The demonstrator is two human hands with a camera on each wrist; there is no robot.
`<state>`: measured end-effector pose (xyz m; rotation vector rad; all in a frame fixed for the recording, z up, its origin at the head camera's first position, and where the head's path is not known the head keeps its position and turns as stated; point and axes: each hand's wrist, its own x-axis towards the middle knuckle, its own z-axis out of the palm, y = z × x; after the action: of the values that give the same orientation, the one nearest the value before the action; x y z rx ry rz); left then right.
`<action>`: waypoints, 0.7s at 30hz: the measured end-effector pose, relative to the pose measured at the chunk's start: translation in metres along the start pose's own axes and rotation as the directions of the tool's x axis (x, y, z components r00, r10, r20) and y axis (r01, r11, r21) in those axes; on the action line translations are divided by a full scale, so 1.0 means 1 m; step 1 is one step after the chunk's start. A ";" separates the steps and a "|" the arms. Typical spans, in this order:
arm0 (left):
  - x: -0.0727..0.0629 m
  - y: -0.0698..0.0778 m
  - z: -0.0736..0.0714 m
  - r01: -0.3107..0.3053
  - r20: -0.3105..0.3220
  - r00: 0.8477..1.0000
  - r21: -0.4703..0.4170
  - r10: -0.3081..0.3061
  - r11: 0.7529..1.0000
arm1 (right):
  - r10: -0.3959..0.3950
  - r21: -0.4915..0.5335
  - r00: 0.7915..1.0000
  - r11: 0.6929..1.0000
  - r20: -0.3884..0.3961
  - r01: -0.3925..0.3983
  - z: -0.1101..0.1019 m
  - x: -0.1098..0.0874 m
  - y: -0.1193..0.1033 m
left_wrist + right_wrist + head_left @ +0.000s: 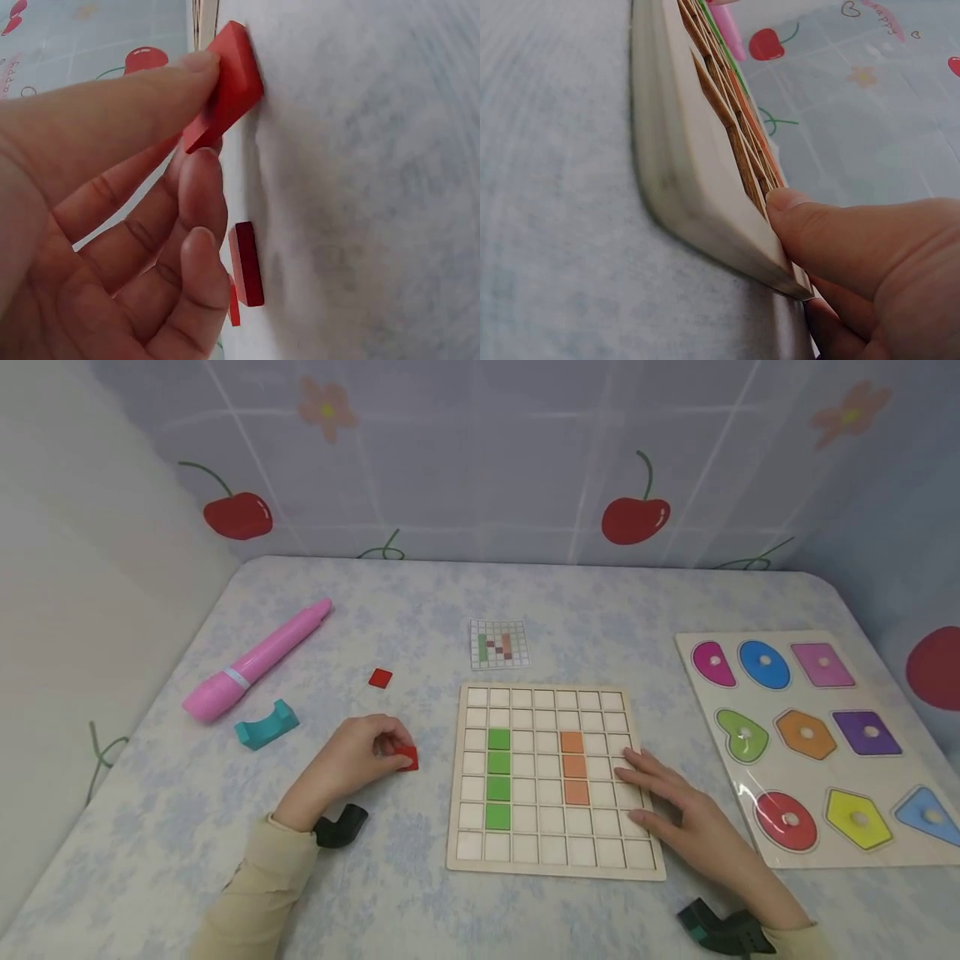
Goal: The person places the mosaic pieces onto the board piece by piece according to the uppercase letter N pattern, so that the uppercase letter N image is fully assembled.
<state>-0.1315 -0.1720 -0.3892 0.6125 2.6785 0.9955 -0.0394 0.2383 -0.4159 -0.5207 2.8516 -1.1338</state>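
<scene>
My left hand (pixel 365 757) pinches a red square tile (pixel 238 71) between thumb and fingers, tilted close over the table just left of the grid board. The wooden grid board (pixel 546 874) has a column of green tiles (pixel 498 762) on its left side and a shorter column of orange tiles (pixel 574 767) right of its middle. Along the board's right edge rests my right hand (pixel 686 814), fingers spread, fingertips and thumb touching the frame. Another red tile (pixel 380 678) lies on the table beyond the left hand. Near the curled fingers, the left wrist view shows a dark red tile (pixel 249 264).
A small printed grid card (pixel 499 644) lies behind the board. To the left are a pink pen-shaped tool (pixel 258 662) and a teal curved block (pixel 267 725). A knobbed shape puzzle (pixel 806 785) lies right of the right hand. Walls border the table behind and at the sides.
</scene>
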 end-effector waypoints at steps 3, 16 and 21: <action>0.001 0.002 0.000 -0.008 -0.009 1.000 -0.027 0.007 1.000 | 0.003 0.010 1.000 1.000 0.001 -0.003 0.000 0.000 0.001; 0.016 0.050 -0.002 -0.064 -0.014 0.998 -0.399 0.064 0.915 | 0.005 0.021 1.000 1.000 0.005 -0.005 0.001 0.000 0.001; 0.039 0.085 0.017 -0.155 0.042 0.981 -0.404 0.188 0.901 | -0.014 0.020 1.000 1.000 -0.008 0.014 0.001 0.001 0.001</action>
<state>-0.1345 -0.0867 -0.3476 0.7862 2.2792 1.4804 -0.0402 0.2376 -0.4174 -0.5370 2.8450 -1.1679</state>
